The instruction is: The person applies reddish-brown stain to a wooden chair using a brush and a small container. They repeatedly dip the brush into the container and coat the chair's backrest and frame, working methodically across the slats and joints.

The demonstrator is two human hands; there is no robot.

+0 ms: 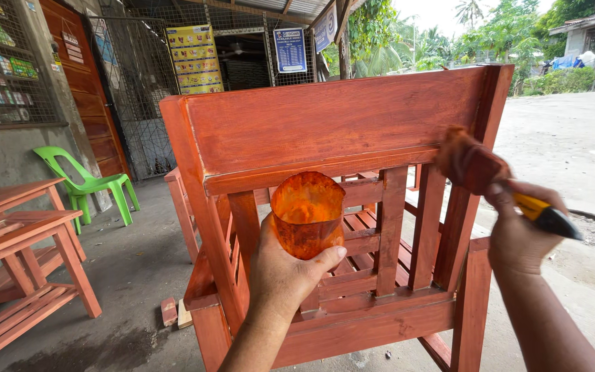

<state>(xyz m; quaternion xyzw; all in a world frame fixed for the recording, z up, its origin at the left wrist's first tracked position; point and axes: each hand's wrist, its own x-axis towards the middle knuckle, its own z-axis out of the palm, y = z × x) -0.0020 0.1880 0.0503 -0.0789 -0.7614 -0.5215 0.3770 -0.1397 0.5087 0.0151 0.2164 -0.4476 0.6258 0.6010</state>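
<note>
Left hand (pixel 290 272): closed around a cut-off plastic cup (pixel 308 213) stained orange, held upright with its open mouth up, in front of the chair's slats.

Right hand (pixel 521 234): gripped on a paintbrush (pixel 494 182) with a yellow-and-black handle; the stain-soaked bristles touch the right upright just under the top rail. Long axis of the brush runs from lower right, near, to upper left, far.

Wooden chair (pixel 332 124): red-brown, wet-looking, seen from behind, directly beyond both hands; the right hand is the nearer to its surface. The cup sits left of the brush, well apart.

Surroundings: open concrete floor (pixel 139 275) to the left; farther left a stained wooden bench (pixel 22 248) and a green plastic chair (pixel 91 182); open road to the right.
</note>
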